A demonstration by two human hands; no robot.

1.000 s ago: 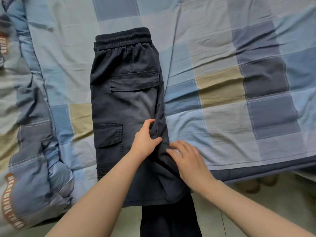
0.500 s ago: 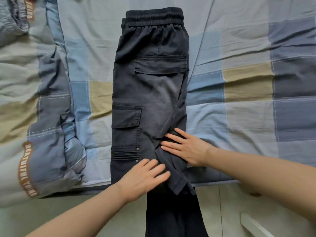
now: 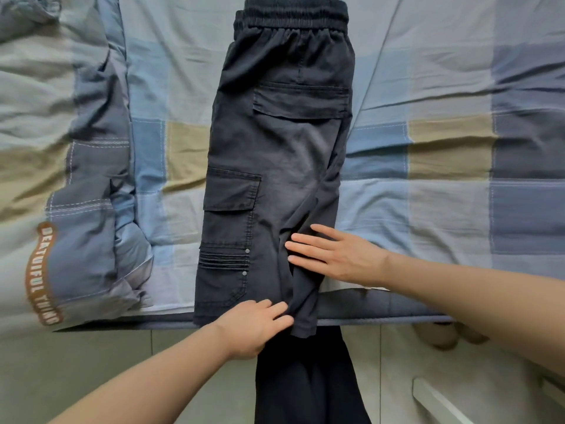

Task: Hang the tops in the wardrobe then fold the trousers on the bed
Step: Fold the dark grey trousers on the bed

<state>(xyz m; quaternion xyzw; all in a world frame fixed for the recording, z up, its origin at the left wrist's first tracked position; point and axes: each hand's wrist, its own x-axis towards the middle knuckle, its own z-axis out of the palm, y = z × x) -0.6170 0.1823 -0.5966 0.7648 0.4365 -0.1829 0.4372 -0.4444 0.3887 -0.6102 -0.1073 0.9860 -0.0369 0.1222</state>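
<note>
Dark grey cargo trousers (image 3: 275, 154) lie lengthwise on the checked bed sheet (image 3: 428, 87), folded leg over leg, waistband at the far end. Their legs hang over the bed's near edge toward the floor. My right hand (image 3: 333, 255) lies flat with straight fingers on the trousers' right side, over a folded crease. My left hand (image 3: 256, 325) presses with straight fingers on the fabric at the bed's edge, just below the ribbed knee panel.
A bunched quilt (image 3: 61, 194) with brown lettering lies along the left of the bed. Tiled floor (image 3: 91, 362) runs below the bed's edge. A pair of slippers (image 3: 443, 335) peeks out under the bed at right, and a white object (image 3: 434, 399) sits at bottom right.
My left hand let go of the pinched crease and slid down to the bed's edge. My right hand moved up and flattened on the crease. The view shifted so the trousers sit more central.
</note>
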